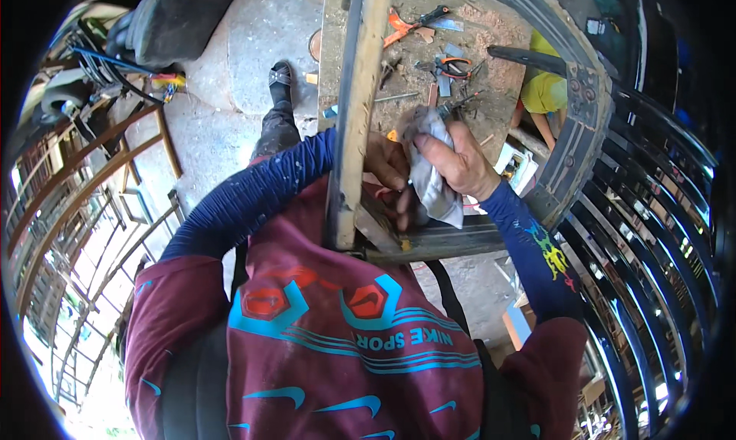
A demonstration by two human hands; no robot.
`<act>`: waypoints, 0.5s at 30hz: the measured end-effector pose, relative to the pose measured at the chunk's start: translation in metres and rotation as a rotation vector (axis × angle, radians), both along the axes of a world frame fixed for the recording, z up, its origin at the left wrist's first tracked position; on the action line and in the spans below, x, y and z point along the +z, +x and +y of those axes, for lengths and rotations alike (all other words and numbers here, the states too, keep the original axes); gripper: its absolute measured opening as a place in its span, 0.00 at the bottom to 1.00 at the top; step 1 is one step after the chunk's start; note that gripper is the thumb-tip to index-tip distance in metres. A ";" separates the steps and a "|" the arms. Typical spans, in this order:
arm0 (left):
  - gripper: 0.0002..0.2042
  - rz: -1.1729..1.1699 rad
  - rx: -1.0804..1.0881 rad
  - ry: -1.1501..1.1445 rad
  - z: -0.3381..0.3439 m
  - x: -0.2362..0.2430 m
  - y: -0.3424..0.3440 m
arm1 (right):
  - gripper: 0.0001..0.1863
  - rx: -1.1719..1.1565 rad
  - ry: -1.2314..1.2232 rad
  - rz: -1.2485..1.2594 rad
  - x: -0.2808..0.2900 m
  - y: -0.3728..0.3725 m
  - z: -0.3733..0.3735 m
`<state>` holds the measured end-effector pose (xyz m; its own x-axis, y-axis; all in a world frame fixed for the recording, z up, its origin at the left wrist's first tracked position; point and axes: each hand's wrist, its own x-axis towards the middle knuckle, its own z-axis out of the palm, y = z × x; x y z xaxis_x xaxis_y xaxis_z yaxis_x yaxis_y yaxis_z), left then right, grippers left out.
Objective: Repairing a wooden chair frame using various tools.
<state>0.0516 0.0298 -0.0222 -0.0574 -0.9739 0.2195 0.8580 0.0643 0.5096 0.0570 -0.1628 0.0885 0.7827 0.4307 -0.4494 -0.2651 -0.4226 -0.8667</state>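
Note:
In my right hand (pixel 465 164) is a crumpled whitish rag (pixel 435 181), closed between thumb and fingers and hanging down toward a dark lower rail. My left hand (pixel 389 162) reaches behind an upright wooden bar and curls its fingers beside the rag. What those fingers pinch, if anything, is too dark and blurred to make out. Both hands are inside the corner of a wooden furniture frame (pixel 354 118), where the upright bar meets the lower rail. A small wooden brace (pixel 381 229) crosses that corner.
Beyond the frame lies a dusty workbench (pixel 345 64) with orange-handled pliers (pixel 456 67), another orange and black hand tool (pixel 406 27) and wood shavings. A curved, dark frame with black slats (pixel 644 233) rises at right. Someone in yellow (pixel 546 87) is behind it. Chair frames (pixel 84 187) stand at left.

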 end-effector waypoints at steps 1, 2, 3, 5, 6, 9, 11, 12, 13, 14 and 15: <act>0.18 -0.002 0.007 -0.049 -0.001 0.001 -0.001 | 0.14 0.007 0.010 0.006 0.007 -0.001 -0.001; 0.17 0.077 -0.001 -0.038 0.002 0.012 0.001 | 0.18 -0.011 -0.007 0.117 0.020 0.006 0.007; 0.17 0.074 -0.010 -0.023 0.003 0.010 -0.002 | 0.21 -0.033 -0.027 0.226 0.028 0.008 0.012; 0.17 -0.011 0.065 0.037 0.004 0.010 -0.004 | 0.30 0.191 -0.496 0.256 0.024 0.013 0.001; 0.17 -0.040 0.074 0.123 0.006 0.013 -0.005 | 0.28 0.158 -0.416 0.221 0.018 0.008 0.000; 0.17 -0.111 0.062 0.191 0.009 -0.006 -0.005 | 0.23 0.193 -0.468 0.109 0.026 0.016 0.015; 0.15 0.072 0.055 0.022 0.005 0.003 -0.003 | 0.20 0.267 -0.617 0.052 0.034 0.015 0.018; 0.14 0.181 0.033 -0.005 0.004 0.003 -0.010 | 0.18 0.181 -0.566 0.032 0.027 0.009 0.015; 0.14 0.291 0.016 -0.030 0.003 0.005 -0.016 | 0.17 0.104 -0.511 0.011 0.027 0.008 0.014; 0.14 0.288 0.029 -0.033 0.004 0.005 -0.020 | 0.17 0.162 -0.331 -0.053 0.027 0.009 0.011; 0.15 0.384 0.028 -0.033 0.006 0.005 -0.024 | 0.17 0.178 -0.328 -0.058 0.024 0.009 0.012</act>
<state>0.0278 0.0357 -0.0171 0.0617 -0.9661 0.2508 0.9836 0.1015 0.1490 0.0664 -0.1511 0.1124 0.7364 0.4028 -0.5436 -0.1170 -0.7155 -0.6888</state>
